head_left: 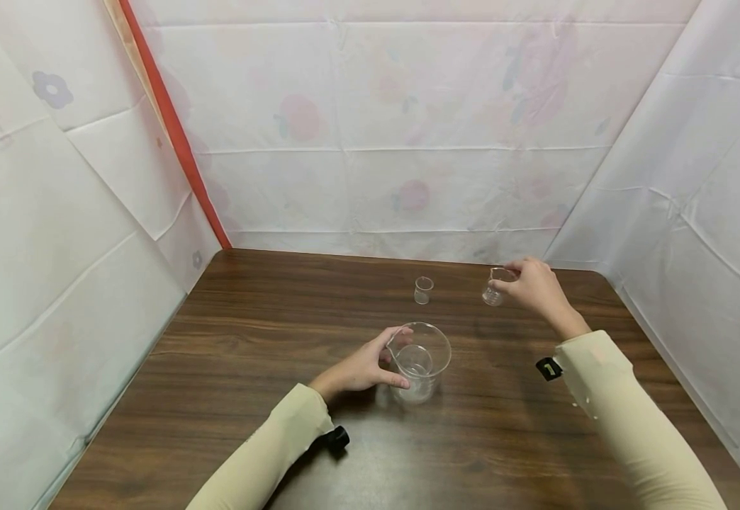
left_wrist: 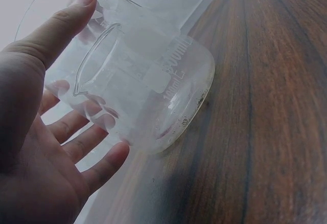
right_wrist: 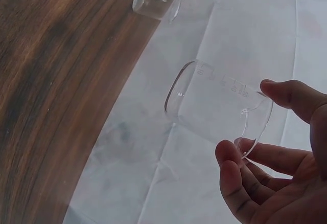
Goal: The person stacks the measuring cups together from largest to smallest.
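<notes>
A large clear glass beaker (head_left: pixel 441 354) stands on the table, with a smaller beaker (head_left: pixel 415 363) nested inside it. My left hand (head_left: pixel 363 365) grips the large beaker from the left, thumb on the near side and fingers round the far side. In the left wrist view, white volume marks show on the glass (left_wrist: pixel 196 70). Farther back on the right, my right hand (head_left: pixel 536 289) pinches a small beaker (right_wrist: pixel 214 104) at its rim between thumb and fingers, base downward in the head view. The tiniest beaker (head_left: pixel 423 292) stands upright on the table, left of the right hand.
The dark wood-grain table (head_left: pixel 230 368) ends at a white printed cloth wall (head_left: pixel 344 191) behind, with more cloth on both sides. A red strip (head_left: pixel 175 127) runs down the back left corner. Black wrist straps (head_left: pixel 338 439) show at both sleeves.
</notes>
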Action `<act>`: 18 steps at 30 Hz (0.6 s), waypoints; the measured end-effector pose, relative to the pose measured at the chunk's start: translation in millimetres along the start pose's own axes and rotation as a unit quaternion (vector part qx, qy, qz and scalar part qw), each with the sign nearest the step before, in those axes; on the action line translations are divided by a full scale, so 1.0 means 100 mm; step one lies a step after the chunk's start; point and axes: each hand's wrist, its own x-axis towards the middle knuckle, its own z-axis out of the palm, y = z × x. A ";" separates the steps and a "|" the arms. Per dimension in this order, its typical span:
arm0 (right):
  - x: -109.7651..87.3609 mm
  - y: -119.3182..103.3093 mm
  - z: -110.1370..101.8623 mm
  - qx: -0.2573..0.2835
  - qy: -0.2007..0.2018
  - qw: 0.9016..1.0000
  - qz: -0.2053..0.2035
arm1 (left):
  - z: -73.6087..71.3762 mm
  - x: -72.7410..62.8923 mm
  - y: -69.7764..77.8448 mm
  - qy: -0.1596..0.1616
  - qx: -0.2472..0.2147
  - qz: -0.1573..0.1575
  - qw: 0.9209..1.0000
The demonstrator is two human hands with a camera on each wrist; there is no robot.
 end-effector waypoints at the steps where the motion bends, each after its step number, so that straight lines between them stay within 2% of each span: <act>1: 0.00 -0.01 0.00 0.001 -0.001 1.000 0.000 | 0.00 0.00 0.01 0.000 -0.001 0.000 1.000; 18: -0.06 -0.09 -0.03 0.006 0.006 1.000 -0.015 | 0.00 -0.01 0.02 0.000 -0.008 0.000 1.000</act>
